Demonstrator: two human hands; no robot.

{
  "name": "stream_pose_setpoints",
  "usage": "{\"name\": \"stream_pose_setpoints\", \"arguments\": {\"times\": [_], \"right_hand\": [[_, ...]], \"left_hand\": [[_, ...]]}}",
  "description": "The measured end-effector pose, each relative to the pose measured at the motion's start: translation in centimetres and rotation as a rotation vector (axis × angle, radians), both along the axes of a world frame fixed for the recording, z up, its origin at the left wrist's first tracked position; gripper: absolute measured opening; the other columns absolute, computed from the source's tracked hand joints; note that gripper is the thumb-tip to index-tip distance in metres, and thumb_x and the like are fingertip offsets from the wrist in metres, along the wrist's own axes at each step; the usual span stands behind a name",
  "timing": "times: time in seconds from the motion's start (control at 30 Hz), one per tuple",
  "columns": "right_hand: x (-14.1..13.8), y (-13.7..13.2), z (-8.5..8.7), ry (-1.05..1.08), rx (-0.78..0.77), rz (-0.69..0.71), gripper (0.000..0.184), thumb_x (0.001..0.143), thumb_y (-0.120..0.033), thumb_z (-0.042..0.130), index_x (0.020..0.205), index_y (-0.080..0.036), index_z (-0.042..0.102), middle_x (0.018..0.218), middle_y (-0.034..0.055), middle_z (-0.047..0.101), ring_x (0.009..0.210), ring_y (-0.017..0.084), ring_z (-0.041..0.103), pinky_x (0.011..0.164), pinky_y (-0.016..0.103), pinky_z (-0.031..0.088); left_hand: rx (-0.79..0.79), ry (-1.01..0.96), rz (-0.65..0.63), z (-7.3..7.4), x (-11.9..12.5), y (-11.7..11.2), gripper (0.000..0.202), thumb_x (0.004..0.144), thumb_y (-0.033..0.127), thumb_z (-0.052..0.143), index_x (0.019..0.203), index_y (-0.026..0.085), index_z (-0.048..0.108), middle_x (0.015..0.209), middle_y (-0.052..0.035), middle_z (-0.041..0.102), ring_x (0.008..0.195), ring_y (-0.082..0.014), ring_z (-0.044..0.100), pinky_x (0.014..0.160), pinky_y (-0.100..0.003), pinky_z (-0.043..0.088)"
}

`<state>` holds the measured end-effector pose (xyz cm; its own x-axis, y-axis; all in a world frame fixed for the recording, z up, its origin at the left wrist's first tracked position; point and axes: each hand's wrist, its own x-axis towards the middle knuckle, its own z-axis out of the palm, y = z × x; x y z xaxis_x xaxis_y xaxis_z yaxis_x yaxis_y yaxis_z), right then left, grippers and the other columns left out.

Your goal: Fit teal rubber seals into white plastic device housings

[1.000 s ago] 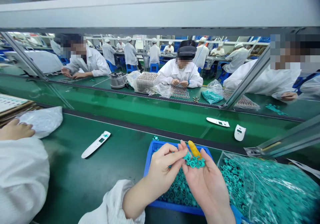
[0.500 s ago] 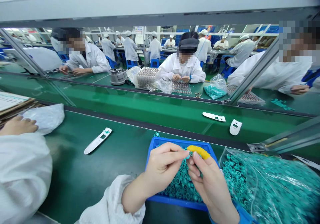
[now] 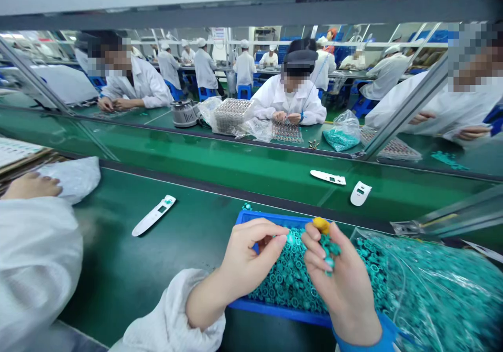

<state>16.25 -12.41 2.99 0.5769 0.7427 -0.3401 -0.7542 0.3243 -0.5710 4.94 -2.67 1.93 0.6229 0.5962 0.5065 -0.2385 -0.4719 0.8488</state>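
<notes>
My left hand (image 3: 251,257) pinches a small teal moulded ring (image 3: 290,239) between thumb and fingertips, just above the blue plastic tray (image 3: 275,306). My right hand (image 3: 343,284) curls around a small cluster of teal rings (image 3: 328,250). One of its fingertips wears a yellow finger cot (image 3: 321,224). Both hands hover over the heap of teal rings (image 3: 288,284) filling the tray, and my right hand hides the tray's right side.
A clear bag of teal rings (image 3: 428,289) lies against the tray's right side. White plastic devices (image 3: 153,216) lie on the green conveyor belt (image 3: 110,273). A co-worker's hand (image 3: 31,186) rests on a white bag (image 3: 73,178) at left. Other workers sit across the belt behind a metal rail.
The view has tipped down, lifting the scene in the frame. The yellow-capped fingertip now stands upright, and my right fingers have curled around the teal cluster. My left hand has drawn slightly back.
</notes>
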Motion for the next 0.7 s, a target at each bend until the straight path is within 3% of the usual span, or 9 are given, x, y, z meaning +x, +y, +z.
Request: {"name": "stream_pose_setpoints", "arguments": {"times": [0.1, 0.2, 0.33, 0.53, 0.7], "right_hand": [[0.5, 0.7, 0.5, 0.298, -0.032, -0.107, 0.018, 0.083, -0.026, 0.054, 0.082, -0.013, 0.066, 0.075, 0.0053, 0.064, 0.063, 0.009, 0.061, 0.049, 0.014, 0.051], [0.3, 1.0, 0.5, 0.355, -0.095, -0.087, 0.035, 0.090, -0.034, 0.041, 0.104, -0.012, 0.065, 0.103, 0.0126, 0.068, 0.090, 0.017, 0.067, 0.069, 0.027, 0.059], [-0.3, 0.8, 0.1, 0.294, -0.065, -0.004, 0.047, 0.089, -0.047, 0.038, 0.111, -0.014, 0.064, 0.121, 0.0111, 0.064, 0.107, 0.020, 0.063, 0.080, 0.029, 0.057], [-0.8, 0.5, 0.0, 0.235, 0.021, 0.096, 0.056, 0.086, -0.057, 0.039, 0.116, -0.016, 0.063, 0.130, 0.0073, 0.059, 0.118, 0.018, 0.055, 0.097, 0.028, 0.048], [-0.6, -0.1, -0.3, 0.237, 0.117, 0.203, 0.060, 0.084, -0.062, 0.043, 0.123, -0.020, 0.059, 0.133, 0.0043, 0.057, 0.124, 0.016, 0.050, 0.102, 0.029, 0.043]], "left_hand": [[0.155, 0.046, 0.021, -0.1, 0.4, -0.2, 0.013, 0.080, 0.012, 0.058, 0.084, 0.013, 0.071, 0.085, -0.0087, 0.066, 0.071, -0.0131, 0.062, 0.062, -0.023, 0.052], [0.327, 0.080, -0.096, -0.7, 0.8, -0.8, 0.015, 0.082, 0.018, 0.060, 0.093, 0.014, 0.069, 0.089, -0.0085, 0.065, 0.082, -0.0161, 0.062, 0.072, -0.028, 0.053], [0.462, 0.147, -0.140, -1.5, 1.2, -1.8, 0.011, 0.082, 0.021, 0.062, 0.088, 0.014, 0.068, 0.081, -0.0061, 0.065, 0.075, -0.0161, 0.060, 0.066, -0.027, 0.051], [0.346, -0.002, -0.058, -1.1, 1.1, -1.8, 0.009, 0.078, 0.015, 0.064, 0.086, 0.012, 0.064, 0.075, -0.0043, 0.060, 0.071, -0.0134, 0.057, 0.065, -0.025, 0.051], [0.330, 0.087, -0.038, -0.8, 0.6, -0.7, 0.031, 0.080, 0.010, 0.057, 0.110, 0.014, 0.062, 0.088, -0.0063, 0.056, 0.077, -0.0133, 0.056, 0.067, -0.027, 0.051]]}}
